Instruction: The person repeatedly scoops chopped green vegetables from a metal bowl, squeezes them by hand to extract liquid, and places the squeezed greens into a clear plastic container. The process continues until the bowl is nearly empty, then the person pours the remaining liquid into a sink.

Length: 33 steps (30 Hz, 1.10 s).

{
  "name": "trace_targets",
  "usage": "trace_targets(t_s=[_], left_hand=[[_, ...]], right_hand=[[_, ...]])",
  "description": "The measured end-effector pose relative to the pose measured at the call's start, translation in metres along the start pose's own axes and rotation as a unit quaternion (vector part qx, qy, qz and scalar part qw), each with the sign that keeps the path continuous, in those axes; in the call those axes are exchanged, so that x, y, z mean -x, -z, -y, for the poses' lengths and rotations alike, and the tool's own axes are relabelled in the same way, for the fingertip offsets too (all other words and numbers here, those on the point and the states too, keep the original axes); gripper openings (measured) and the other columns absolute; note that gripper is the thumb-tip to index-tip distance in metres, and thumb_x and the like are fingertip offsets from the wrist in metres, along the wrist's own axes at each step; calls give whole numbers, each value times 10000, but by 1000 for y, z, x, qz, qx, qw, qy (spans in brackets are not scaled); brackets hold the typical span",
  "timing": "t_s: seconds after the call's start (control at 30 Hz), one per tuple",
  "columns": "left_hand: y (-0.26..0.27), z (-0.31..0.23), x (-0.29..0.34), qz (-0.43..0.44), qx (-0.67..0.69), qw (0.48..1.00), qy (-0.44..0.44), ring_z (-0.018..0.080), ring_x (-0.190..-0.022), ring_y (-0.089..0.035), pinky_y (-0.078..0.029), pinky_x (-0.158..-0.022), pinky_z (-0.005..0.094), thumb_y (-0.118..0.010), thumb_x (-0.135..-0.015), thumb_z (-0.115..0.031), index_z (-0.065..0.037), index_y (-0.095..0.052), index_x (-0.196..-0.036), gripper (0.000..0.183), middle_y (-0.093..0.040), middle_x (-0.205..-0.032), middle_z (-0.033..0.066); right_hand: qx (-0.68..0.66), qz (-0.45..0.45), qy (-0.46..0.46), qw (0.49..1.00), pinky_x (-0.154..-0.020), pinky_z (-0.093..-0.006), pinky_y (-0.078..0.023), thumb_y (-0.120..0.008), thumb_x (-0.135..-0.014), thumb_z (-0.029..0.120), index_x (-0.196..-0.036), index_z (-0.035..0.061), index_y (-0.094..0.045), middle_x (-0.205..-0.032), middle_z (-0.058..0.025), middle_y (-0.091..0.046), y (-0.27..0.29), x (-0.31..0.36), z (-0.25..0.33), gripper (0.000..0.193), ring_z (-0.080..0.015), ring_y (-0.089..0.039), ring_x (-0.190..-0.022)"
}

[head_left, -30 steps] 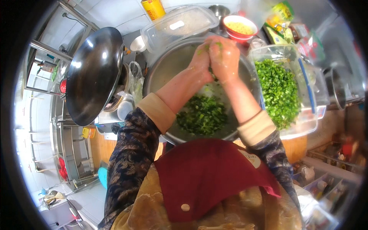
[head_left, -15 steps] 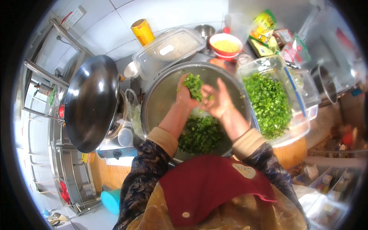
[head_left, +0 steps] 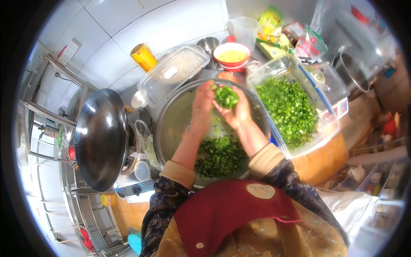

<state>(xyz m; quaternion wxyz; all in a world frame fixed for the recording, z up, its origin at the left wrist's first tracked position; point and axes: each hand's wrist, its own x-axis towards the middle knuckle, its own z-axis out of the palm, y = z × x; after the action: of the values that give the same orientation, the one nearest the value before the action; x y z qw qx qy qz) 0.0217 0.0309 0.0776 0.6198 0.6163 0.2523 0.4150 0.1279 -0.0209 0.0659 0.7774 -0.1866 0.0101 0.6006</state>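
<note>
A rounded clump of finely chopped leafy greens (head_left: 226,97) rests in my right hand (head_left: 239,113), whose fingers cup it from below and from the right. My left hand (head_left: 202,103) is just to the left of the clump, its fingers stretched upward and a little blurred, with nothing seen in them. Both hands are over the far half of a wide metal basin (head_left: 173,132). In the basin's near part lies a loose heap of the same chopped greens (head_left: 220,156), between my forearms. Bits of green stick to the basin's inner surface.
At right, a clear plastic container (head_left: 314,147) holds more chopped greens. A large dark wok (head_left: 102,139) stands tilted at left. Behind the basin are a translucent lidded box (head_left: 150,88), a yellow can (head_left: 144,58), a red-rimmed bowl (head_left: 231,65) with yellow contents, and bagged packets (head_left: 270,25).
The clump has passed from my left hand to my right and looks rounder. My right hand has closed round it, while my left has come free. The whole view has shifted slightly.
</note>
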Motion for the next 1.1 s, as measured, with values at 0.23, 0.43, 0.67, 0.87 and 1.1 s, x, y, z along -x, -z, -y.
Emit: trace_targets(t_s=[0.23,0.43,0.67,0.87,1.1], left_hand=[[21,40,9,-82,489,817,294,251,-1152,-505,-398,-974,434,-441,-908,-393,-94,-581,-1142,405,-556,-1226,87],[31,34,6,-108,639,704,289,345,-1013,-593,-489,-898,453,-490,-864,-268,-72,-636,-1006,282,-624,-1078,162],[25,33,9,18,678,692,248,296,-1124,-529,-458,-940,457,-505,-883,-307,-64,-550,-1170,378,-559,-1199,149],[7,8,22,50,557,823,101,267,-1203,-451,-374,-1001,442,-391,-929,-409,-140,-438,-1285,448,-455,-1325,70],[5,-38,34,-24,380,917,121,263,-1219,-436,-370,-1016,424,-364,-949,-448,-152,-387,-1342,493,-446,-1329,76]], right_hand=[[764,101,281,571,-1059,-338,-298,-508,-928,345,-1322,26,-444,-1327,-183,-467,6,2,-31,512,-284,-414,-1264],[684,73,70,722,-1103,-361,-228,-359,-946,515,-1329,14,-442,-1414,-181,-380,33,-17,14,635,-279,-291,-1355],[414,66,108,902,-1062,-353,-282,-429,-925,524,-1315,39,-472,-1352,-136,-464,-20,-5,-6,624,-248,-395,-1272],[751,197,457,434,-1071,-534,-217,-685,-733,384,-1228,106,-560,-1346,-152,-451,-39,21,-37,581,-358,-335,-1304],[787,172,496,326,-1034,-607,-227,-740,-671,356,-1202,141,-578,-1406,-133,-385,-51,25,-34,595,-368,-215,-1360]])
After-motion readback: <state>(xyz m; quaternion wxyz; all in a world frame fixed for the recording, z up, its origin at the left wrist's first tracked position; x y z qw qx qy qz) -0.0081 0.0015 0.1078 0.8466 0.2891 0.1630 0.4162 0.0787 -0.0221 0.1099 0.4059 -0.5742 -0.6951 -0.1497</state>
